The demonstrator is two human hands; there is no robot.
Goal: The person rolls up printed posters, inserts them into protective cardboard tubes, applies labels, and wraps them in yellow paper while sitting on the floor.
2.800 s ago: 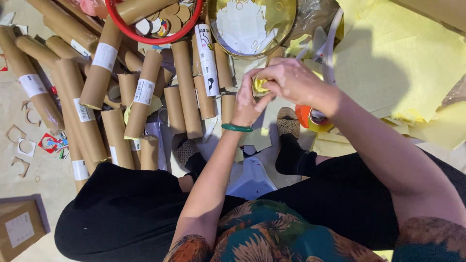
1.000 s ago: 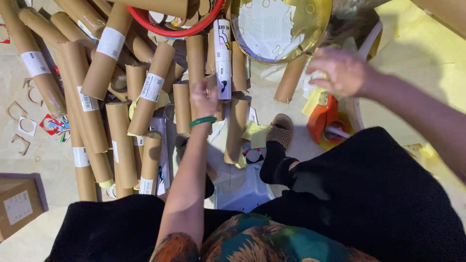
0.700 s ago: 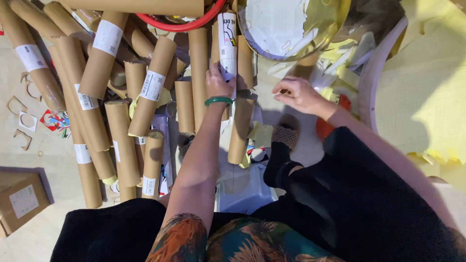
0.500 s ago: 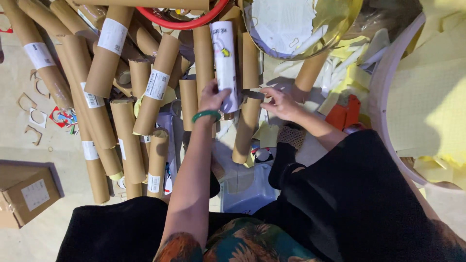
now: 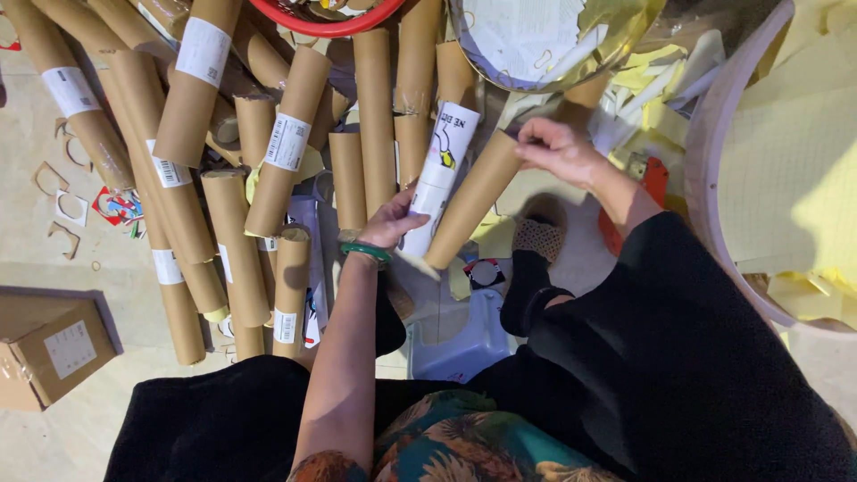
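My left hand [image 5: 393, 223] grips the lower end of a white printed cardboard tube [image 5: 442, 174] that slants up to the right. My right hand [image 5: 558, 152] pinches the upper end of a plain brown cardboard tube [image 5: 469, 201] lying right beside the white one, fingers closed on its rim. A green bangle [image 5: 366, 253] circles my left wrist. Both tubes rest above my lap, over a heap of several brown tubes [image 5: 268, 170] with white labels.
A red hoop [image 5: 326, 22] lies at the top. A round gold-rimmed tray [image 5: 616, 54] holds white paper. Yellow sheets [image 5: 803, 170] lie in a pale round rim at right. A cardboard box [image 5: 49, 348] sits at left, a blue stool [image 5: 460, 344] below.
My left hand reached into the pile and took hold of the white tube. My right hand swung left from the orange thing and closed on the brown tube's end.
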